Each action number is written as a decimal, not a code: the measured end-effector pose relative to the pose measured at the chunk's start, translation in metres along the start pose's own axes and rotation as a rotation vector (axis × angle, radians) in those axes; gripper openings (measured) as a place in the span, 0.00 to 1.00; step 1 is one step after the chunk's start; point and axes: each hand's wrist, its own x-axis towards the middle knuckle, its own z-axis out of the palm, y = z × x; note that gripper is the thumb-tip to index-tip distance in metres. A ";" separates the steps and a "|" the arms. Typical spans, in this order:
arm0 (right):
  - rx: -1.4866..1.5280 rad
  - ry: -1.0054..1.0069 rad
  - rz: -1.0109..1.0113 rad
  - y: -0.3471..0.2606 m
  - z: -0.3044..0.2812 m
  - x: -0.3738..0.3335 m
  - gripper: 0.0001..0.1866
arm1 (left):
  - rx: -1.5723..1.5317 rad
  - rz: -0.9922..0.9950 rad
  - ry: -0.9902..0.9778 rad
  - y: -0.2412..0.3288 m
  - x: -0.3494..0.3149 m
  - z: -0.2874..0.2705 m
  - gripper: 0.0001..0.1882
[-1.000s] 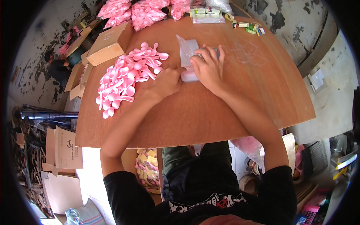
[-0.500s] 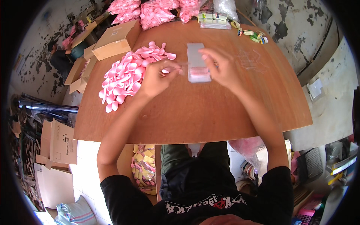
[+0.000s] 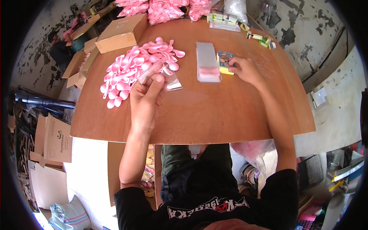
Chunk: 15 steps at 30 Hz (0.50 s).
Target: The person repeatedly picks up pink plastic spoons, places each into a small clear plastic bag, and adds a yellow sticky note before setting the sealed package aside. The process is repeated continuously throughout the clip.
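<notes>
"What did the left hand (image 3: 145, 96) hold?"

"It held a small clear plastic bag (image 3: 173, 82), pinched between the thumb and the fingers. The bag was in front of the near right side of a heap of pink plastic spoons (image 3: 124, 67), and the wooden table (image 3: 222, 111) was under all of this."

"And the right hand (image 3: 247, 71), how were its fingers?"

"The thumb and the index finger were bent, with a narrow gap between them, at the right edge of a pack of printed cards (image 3: 225, 58), blue and yellow. Whether they gripped a card, I could not tell."

"Where did this pack lie?"

"It lay on the table, just beside a stack of clear plastic bags (image 3: 206, 55), on the right of it."

"What stood farther away?"

"A closed cardboard box (image 3: 119, 35) stood behind the spoons, and filled pink bags (image 3: 165, 12) lay along the far edge of the table."
</notes>
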 end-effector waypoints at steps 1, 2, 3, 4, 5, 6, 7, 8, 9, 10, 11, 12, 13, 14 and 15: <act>-0.002 -0.002 -0.002 0.003 0.000 0.000 0.10 | -0.003 0.001 0.003 0.000 -0.001 0.000 0.19; 0.005 0.011 -0.043 0.006 0.000 0.001 0.10 | -0.088 0.013 0.010 -0.001 -0.003 0.002 0.19; 0.015 0.022 -0.085 0.008 0.001 0.001 0.10 | -0.172 0.024 0.021 -0.002 -0.005 0.002 0.20; 0.014 0.017 -0.087 0.011 0.001 0.001 0.10 | -0.174 0.024 0.026 -0.004 -0.006 -0.001 0.20; 0.014 0.017 -0.097 0.013 0.002 0.002 0.10 | -0.211 0.034 -0.034 -0.006 -0.007 -0.006 0.20; 0.015 0.016 -0.108 0.013 0.002 0.003 0.11 | -0.247 0.044 -0.093 -0.008 -0.008 -0.010 0.21; 0.014 0.010 -0.111 0.014 0.001 0.003 0.11 | -0.249 0.044 -0.086 -0.009 -0.009 -0.010 0.21; 0.023 0.158 -0.134 0.015 0.000 0.002 0.09 | -0.114 0.112 -0.060 -0.010 -0.011 -0.007 0.21; 0.034 0.307 -0.158 0.011 -0.001 0.001 0.07 | 0.024 0.180 -0.031 -0.011 -0.012 -0.004 0.21; 0.040 0.295 -0.171 -0.009 -0.003 0.001 0.07 | 0.009 0.175 0.046 -0.012 -0.013 -0.003 0.23; 0.221 0.487 -0.126 -0.030 -0.004 -0.004 0.07 | 0.012 0.177 0.065 -0.011 -0.013 -0.005 0.23; 0.399 0.680 -0.071 -0.053 -0.011 -0.013 0.07 | 0.050 0.177 0.075 -0.010 -0.014 -0.004 0.27; 0.399 0.670 -0.075 -0.071 -0.021 -0.022 0.07 | 0.087 0.175 0.081 -0.008 -0.014 -0.001 0.31; 0.532 0.657 -0.111 -0.089 -0.030 -0.032 0.08 | 0.104 0.131 0.102 -0.006 -0.014 0.003 0.33; 0.672 0.640 -0.151 -0.104 -0.035 -0.038 0.09 | 0.106 0.134 0.113 -0.008 -0.015 0.004 0.33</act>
